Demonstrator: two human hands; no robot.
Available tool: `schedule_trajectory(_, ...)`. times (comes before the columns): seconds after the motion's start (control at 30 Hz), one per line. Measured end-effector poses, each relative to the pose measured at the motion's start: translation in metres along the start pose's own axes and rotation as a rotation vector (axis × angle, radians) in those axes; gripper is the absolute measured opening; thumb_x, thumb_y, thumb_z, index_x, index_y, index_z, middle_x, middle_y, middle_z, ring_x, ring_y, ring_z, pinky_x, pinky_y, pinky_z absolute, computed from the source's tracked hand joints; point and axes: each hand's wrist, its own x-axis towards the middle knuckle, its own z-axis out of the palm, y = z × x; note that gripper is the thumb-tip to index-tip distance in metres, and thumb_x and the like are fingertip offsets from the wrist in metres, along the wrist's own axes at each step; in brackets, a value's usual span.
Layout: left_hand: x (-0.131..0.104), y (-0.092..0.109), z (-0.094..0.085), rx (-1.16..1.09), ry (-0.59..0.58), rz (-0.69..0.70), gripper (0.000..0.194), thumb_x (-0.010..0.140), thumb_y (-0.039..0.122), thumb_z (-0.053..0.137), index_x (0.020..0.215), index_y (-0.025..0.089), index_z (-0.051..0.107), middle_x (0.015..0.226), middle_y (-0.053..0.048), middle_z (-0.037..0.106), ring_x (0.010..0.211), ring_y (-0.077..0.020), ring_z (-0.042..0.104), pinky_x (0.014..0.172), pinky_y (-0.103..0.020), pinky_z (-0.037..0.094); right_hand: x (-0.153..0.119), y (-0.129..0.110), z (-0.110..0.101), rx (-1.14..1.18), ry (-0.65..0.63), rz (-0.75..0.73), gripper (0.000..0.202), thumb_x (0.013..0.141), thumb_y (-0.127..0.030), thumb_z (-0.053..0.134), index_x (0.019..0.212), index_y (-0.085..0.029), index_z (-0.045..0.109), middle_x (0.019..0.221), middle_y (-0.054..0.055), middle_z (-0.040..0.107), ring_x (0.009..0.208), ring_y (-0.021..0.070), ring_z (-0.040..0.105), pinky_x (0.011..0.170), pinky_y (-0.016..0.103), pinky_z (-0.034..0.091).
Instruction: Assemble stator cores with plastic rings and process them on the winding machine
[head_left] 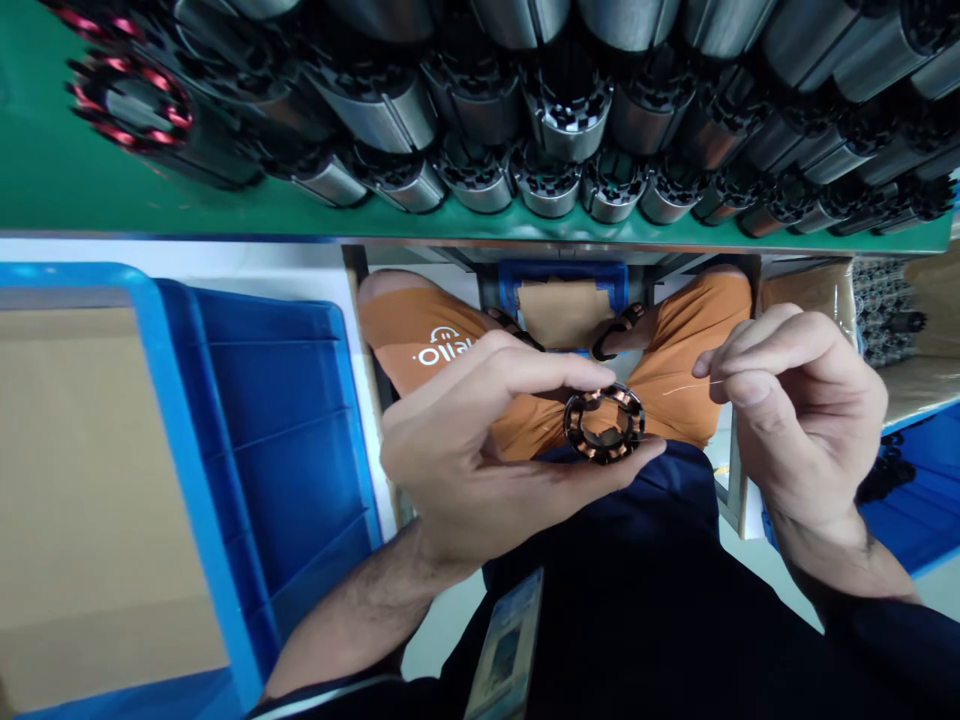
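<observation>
A round stator with copper windings and a dark rim (604, 424) is gripped between the thumb and fingers of my left hand (480, 440), its open ring facing the camera. To the right, my right hand (802, 400) is closed in a pinch on a thin wire (694, 387). The wire runs a short way leftward from the fingertips toward the stator; whether it joins the stator cannot be made out. Both hands are above my lap, in front of the green table edge.
Rows of metal stators (555, 190) stand on the green table (45, 190), one with red windings (135, 105). Blue bins (292, 430) are at the left. A cardboard box of parts (810, 285) and a blue bin (926, 500) are at the right.
</observation>
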Motion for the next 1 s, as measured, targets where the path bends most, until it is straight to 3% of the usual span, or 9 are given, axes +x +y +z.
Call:
schedule_trajectory(0.1, 0.001, 0.003, -0.003, 0.045, 0.009, -0.043, 0.050, 0.087, 0.064, 0.106, 0.129, 0.046, 0.086, 0.099, 0.004, 0.088, 0.081, -0.0268, 0.080, 0.074, -0.050, 0.064, -0.003, 0.002, 0.004, 0.043, -0.037, 0.003, 0.006, 0.112, -0.034, 0.085, 0.115, -0.029, 0.086, 0.097, 0.004, 0.075, 0.086, 0.0203, 0.069, 0.082, 0.039, 0.062)
schedule_trajectory(0.2, 0.002, 0.007, -0.005, 0.099, 0.021, -0.062, 0.048, 0.087, 0.073, 0.103, 0.122, 0.045, 0.087, 0.097, 0.003, 0.088, 0.083, -0.0291, 0.082, 0.076, -0.054, 0.066, -0.006, 0.003, 0.010, 0.019, -0.008, -0.023, 0.037, 0.105, -0.049, 0.092, 0.137, -0.034, 0.080, 0.110, 0.004, 0.076, 0.085, 0.0213, 0.069, 0.080, 0.041, 0.066)
schedule_trajectory(0.27, 0.002, 0.009, -0.007, 0.133, 0.007, -0.060, 0.047, 0.088, 0.076, 0.101, 0.119, 0.044, 0.088, 0.098, 0.003, 0.089, 0.084, -0.0291, 0.083, 0.075, -0.054, 0.067, -0.006, 0.003, 0.014, -0.020, -0.005, -0.101, 0.044, 0.102, -0.050, 0.096, 0.141, -0.036, 0.080, 0.107, 0.004, 0.077, 0.082, 0.0221, 0.069, 0.077, 0.042, 0.066)
schedule_trajectory(0.37, 0.001, 0.010, -0.008, 0.137, -0.009, -0.006, 0.042, 0.092, 0.072, 0.100, 0.121, 0.044, 0.089, 0.104, 0.006, 0.092, 0.084, -0.0267, 0.085, 0.071, -0.050, 0.069, -0.003, 0.001, 0.017, -0.064, -0.116, -0.207, 0.041, 0.098, -0.037, 0.100, 0.136, -0.035, 0.086, 0.097, 0.003, 0.080, 0.081, 0.0238, 0.071, 0.075, 0.044, 0.065)
schedule_trajectory(0.5, 0.004, 0.009, -0.007, 0.077, -0.026, 0.034, 0.045, 0.090, 0.068, 0.104, 0.126, 0.044, 0.090, 0.105, 0.006, 0.092, 0.081, -0.0261, 0.085, 0.071, -0.048, 0.069, 0.000, -0.002, 0.014, -0.062, -0.166, -0.187, 0.028, 0.095, -0.024, 0.101, 0.120, -0.032, 0.091, 0.098, 0.004, 0.086, 0.084, 0.0253, 0.076, 0.075, 0.044, 0.065)
schedule_trajectory(0.67, 0.007, 0.009, -0.007, 0.092, -0.022, 0.029, 0.043, 0.092, 0.062, 0.104, 0.128, 0.045, 0.088, 0.107, 0.005, 0.091, 0.082, -0.0257, 0.081, 0.069, -0.049, 0.064, 0.000, -0.005, 0.008, -0.132, -0.149, -0.145, 0.011, 0.101, -0.034, 0.097, 0.111, -0.034, 0.092, 0.093, 0.004, 0.083, 0.083, 0.0262, 0.076, 0.078, 0.046, 0.066)
schedule_trajectory(0.87, 0.006, 0.006, -0.001, 0.026, -0.096, 0.040, 0.045, 0.104, 0.051, 0.094, 0.138, 0.034, 0.070, 0.113, -0.003, 0.084, 0.101, -0.0265, 0.076, 0.087, -0.048, 0.068, 0.002, -0.004, 0.010, -0.129, -0.167, -0.178, 0.021, 0.099, -0.024, 0.098, 0.114, -0.034, 0.086, 0.095, 0.002, 0.082, 0.081, 0.0248, 0.074, 0.078, 0.045, 0.066)
schedule_trajectory(1.0, 0.012, -0.002, 0.003, -0.008, -0.077, 0.219, 0.046, 0.103, 0.048, 0.090, 0.134, 0.026, 0.065, 0.112, -0.006, 0.075, 0.105, -0.0258, 0.073, 0.085, -0.043, 0.069, 0.005, -0.004, 0.014, -0.151, -0.167, -0.232, 0.024, 0.098, -0.018, 0.097, 0.112, -0.031, 0.083, 0.094, 0.001, 0.081, 0.080, 0.0235, 0.075, 0.079, 0.042, 0.066)
